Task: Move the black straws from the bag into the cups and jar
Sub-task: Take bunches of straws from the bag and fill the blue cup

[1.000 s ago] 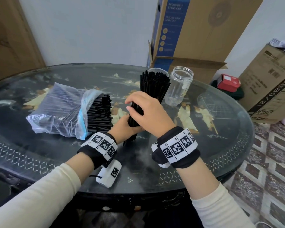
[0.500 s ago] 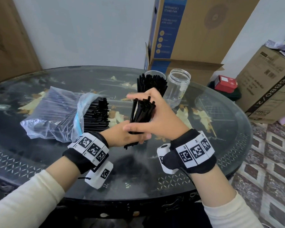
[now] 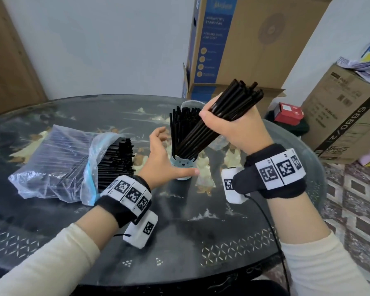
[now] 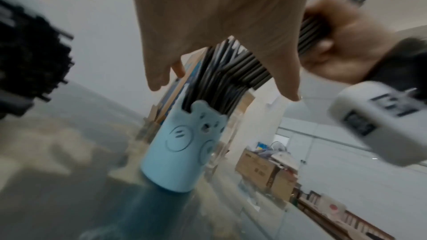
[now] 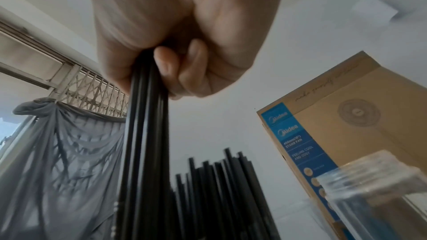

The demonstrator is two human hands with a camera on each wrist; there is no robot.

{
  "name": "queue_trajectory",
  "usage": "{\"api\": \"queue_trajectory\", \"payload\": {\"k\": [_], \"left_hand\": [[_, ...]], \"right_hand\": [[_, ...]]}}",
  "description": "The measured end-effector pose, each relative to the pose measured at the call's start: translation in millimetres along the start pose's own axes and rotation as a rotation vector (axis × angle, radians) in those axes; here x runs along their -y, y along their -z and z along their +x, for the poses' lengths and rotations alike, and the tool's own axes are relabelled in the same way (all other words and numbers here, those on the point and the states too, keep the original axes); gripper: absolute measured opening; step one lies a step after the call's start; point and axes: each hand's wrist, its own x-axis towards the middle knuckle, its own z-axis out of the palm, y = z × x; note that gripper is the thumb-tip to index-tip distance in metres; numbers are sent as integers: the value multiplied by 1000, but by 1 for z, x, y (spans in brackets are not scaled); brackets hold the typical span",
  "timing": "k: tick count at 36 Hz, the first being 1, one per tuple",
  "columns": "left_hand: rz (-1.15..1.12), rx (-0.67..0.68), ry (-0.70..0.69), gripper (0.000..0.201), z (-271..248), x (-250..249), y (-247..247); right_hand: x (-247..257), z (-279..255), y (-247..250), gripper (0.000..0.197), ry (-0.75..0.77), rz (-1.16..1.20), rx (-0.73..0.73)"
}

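Head view, right hand (image 3: pixel 241 127) hides jar

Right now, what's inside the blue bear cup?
The blue bear cup holds upright black straws. The right hand is angling another bundle into it. The cup's wall hides its bottom.

Bag (image 3: pixel 58 163) left of cup (image 3: pixel 183 167)

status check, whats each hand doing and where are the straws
Right hand grips a bundle of black plastic straws, lower ends entering the pale blue bear-face cup. Left hand open beside that cup. Nothing blocking.
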Motion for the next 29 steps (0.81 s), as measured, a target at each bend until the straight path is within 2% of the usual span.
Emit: {"api": "queue_trajectory", "payload": {"k": [3,7,12,15,21,25,29], "left_hand": [[-36,119,65,125,22,9,-2],[-22,226,105,113,40,16,-3],[32,207,95,102,45,30,-7],[42,179,102,88,44,29,-8],[74,167,125,70,42,28,-5],[56,154,143,68,35,30,-4],[39,180,144,77,28,29,-2]], "right_hand": [[-4,9,1,9,-5,-28,14],[-8,16,-2,7,8,-28,64],[-21,18,-14,4,48,-120,61],[-31,19,-24,13,63,-209,75],[-35,17,-38,9,147,-230,59],[-34,18,-38,12,125,-193,67],[-33,15,-39,13,113,-186,88]]}}
